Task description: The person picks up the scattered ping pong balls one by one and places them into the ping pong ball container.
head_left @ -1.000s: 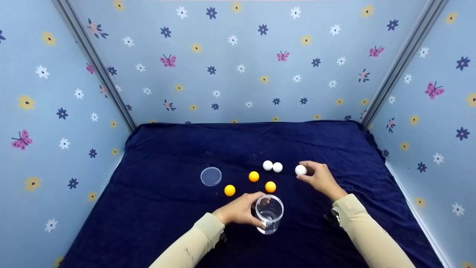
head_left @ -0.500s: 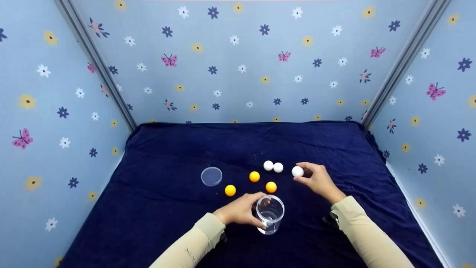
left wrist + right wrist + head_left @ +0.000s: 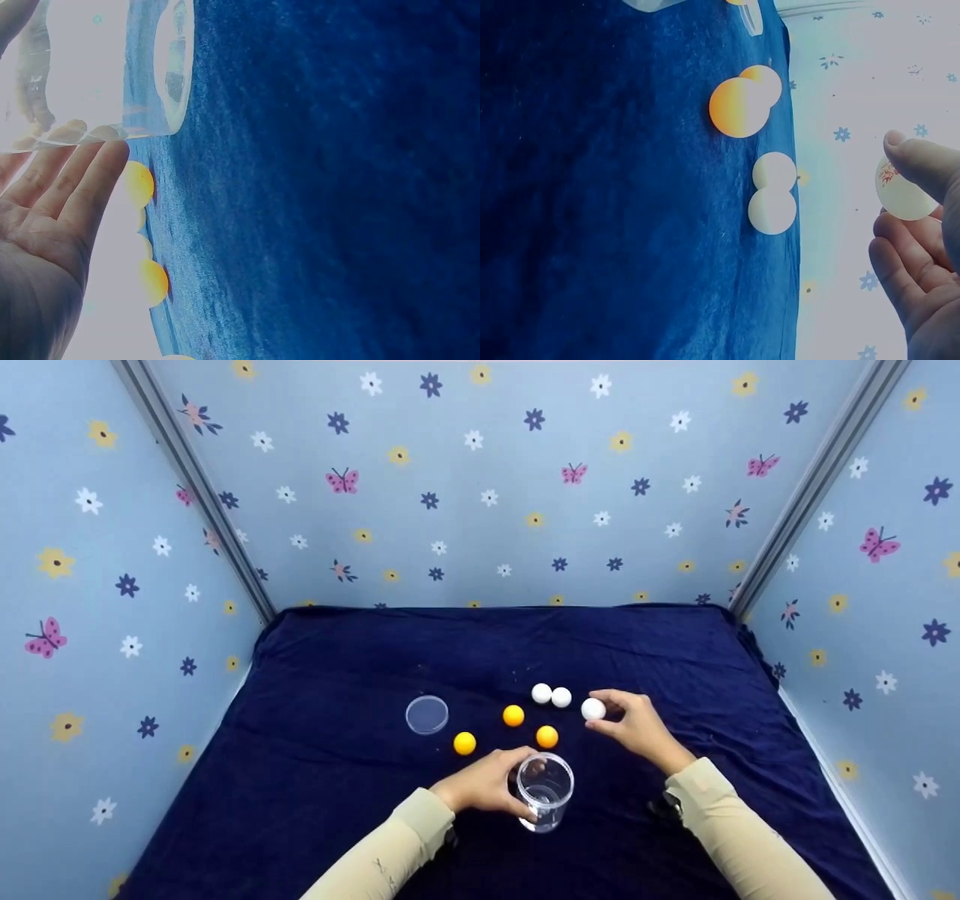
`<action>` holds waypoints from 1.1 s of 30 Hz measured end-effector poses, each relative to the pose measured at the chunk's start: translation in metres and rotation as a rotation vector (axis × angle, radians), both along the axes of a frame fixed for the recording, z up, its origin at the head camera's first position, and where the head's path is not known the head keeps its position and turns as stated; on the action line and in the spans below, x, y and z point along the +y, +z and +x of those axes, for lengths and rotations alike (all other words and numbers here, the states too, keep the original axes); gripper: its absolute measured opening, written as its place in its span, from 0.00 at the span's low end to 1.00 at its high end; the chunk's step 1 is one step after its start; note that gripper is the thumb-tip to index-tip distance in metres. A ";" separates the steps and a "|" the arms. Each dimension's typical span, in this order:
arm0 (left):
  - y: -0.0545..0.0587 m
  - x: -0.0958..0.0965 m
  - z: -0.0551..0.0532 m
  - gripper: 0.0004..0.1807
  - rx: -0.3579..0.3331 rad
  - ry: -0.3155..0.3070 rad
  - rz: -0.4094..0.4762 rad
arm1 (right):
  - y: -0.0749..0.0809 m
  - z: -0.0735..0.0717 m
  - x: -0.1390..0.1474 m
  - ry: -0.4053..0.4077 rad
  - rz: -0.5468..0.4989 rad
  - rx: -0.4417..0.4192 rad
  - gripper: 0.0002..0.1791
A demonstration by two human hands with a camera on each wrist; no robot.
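Observation:
My left hand (image 3: 487,786) grips a clear plastic jar (image 3: 546,795) from its left side, thumb at the front and fingers behind; the jar stands upright with nothing inside. In the left wrist view the fingers lie along the wall of the jar (image 3: 90,67). With thumb and fingertips my right hand (image 3: 637,726) pinches a white ping-pong ball (image 3: 593,709), up and to the right of the jar. Red print shows on that ball (image 3: 904,191) in the right wrist view. Two more white ping-pong balls (image 3: 561,697) sit side by side, just left of the pinched one.
Three orange ping-pong balls (image 3: 513,715) lie spread out beyond the jar. A round clear lid (image 3: 427,715) rests flat to their left. Dark blue cloth (image 3: 337,780) covers the table, and flowered walls (image 3: 480,480) enclose it at the back and sides.
My right hand has moved a little to the left and towards me, carrying the white ping-pong ball. The left hand and the jar have stayed in place.

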State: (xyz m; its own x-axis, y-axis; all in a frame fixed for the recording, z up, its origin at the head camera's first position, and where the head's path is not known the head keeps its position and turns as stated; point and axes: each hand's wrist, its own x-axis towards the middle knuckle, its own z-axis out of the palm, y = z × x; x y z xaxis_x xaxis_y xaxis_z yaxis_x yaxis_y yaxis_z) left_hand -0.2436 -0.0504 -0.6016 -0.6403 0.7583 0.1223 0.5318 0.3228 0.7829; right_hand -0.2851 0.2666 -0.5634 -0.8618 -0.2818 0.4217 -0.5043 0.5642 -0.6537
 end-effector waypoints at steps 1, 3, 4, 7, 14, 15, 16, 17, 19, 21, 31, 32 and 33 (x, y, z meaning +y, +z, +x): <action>0.000 0.000 0.000 0.47 -0.001 0.000 0.000 | 0.000 0.000 0.000 0.006 0.001 0.005 0.25; 0.000 0.000 0.000 0.46 -0.003 0.002 0.001 | 0.001 0.001 -0.001 0.015 0.002 0.009 0.25; 0.000 0.000 0.000 0.46 -0.004 0.002 0.002 | 0.002 0.001 -0.001 0.020 0.003 0.010 0.25; -0.001 0.001 -0.001 0.46 -0.002 -0.002 0.002 | 0.002 0.002 -0.002 0.034 -0.003 -0.001 0.25; -0.001 0.000 0.000 0.46 -0.003 -0.002 0.000 | 0.005 0.008 -0.007 0.088 -0.040 -0.001 0.25; -0.001 0.000 0.000 0.46 -0.006 -0.001 0.001 | 0.005 0.009 -0.007 0.098 -0.045 0.003 0.24; -0.001 0.000 0.000 0.46 -0.010 0.000 0.001 | 0.006 0.009 -0.008 0.107 -0.049 0.011 0.24; -0.001 0.000 0.000 0.46 -0.013 0.001 0.002 | 0.008 0.010 -0.008 0.115 -0.052 0.012 0.24; -0.001 0.000 0.000 0.45 -0.014 0.001 0.004 | 0.010 0.012 -0.009 0.127 -0.057 0.010 0.24; -0.002 0.000 0.000 0.45 -0.014 0.003 0.003 | 0.009 0.012 -0.009 0.142 -0.060 0.010 0.24; -0.002 0.000 0.000 0.45 -0.007 0.008 0.003 | 0.011 0.016 -0.017 0.210 -0.133 0.040 0.25; -0.002 0.000 0.000 0.45 -0.006 0.009 0.002 | 0.011 0.016 -0.017 0.219 -0.139 0.042 0.25; -0.002 0.000 0.000 0.45 -0.005 0.009 0.001 | 0.011 0.016 -0.017 0.228 -0.144 0.044 0.26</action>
State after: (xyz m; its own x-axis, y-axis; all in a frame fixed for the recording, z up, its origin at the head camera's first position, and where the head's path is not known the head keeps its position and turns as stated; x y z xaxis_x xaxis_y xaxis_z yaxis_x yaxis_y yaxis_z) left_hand -0.2432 -0.0505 -0.6037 -0.6479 0.7523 0.1199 0.5252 0.3270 0.7856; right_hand -0.2696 0.2492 -0.5524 -0.7626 -0.4013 0.5074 -0.6378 0.3356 -0.6933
